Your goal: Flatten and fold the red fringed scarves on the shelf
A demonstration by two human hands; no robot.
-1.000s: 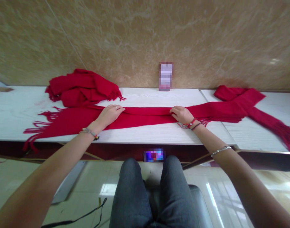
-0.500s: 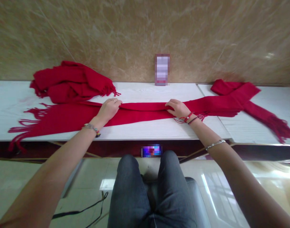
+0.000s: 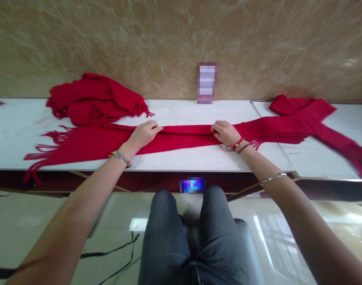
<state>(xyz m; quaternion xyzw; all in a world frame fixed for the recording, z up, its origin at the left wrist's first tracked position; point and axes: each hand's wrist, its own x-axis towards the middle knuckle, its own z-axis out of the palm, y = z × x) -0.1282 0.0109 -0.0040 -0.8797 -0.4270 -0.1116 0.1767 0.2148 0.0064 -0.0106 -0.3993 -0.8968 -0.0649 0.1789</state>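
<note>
Two hands press the scarf [image 3: 183,136] lying lengthwise across the bench [image 3: 183,160] mid-frame, left hand [image 3: 145,134] flat and open, right hand [image 3: 225,132] curled at the fold, pinch unclear; likely lengthwise folding, next needing edges aligned.

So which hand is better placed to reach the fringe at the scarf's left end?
Probably the left hand: it rests on the scarf nearer that fringe, while the right hand sits on the fold further right.
</note>
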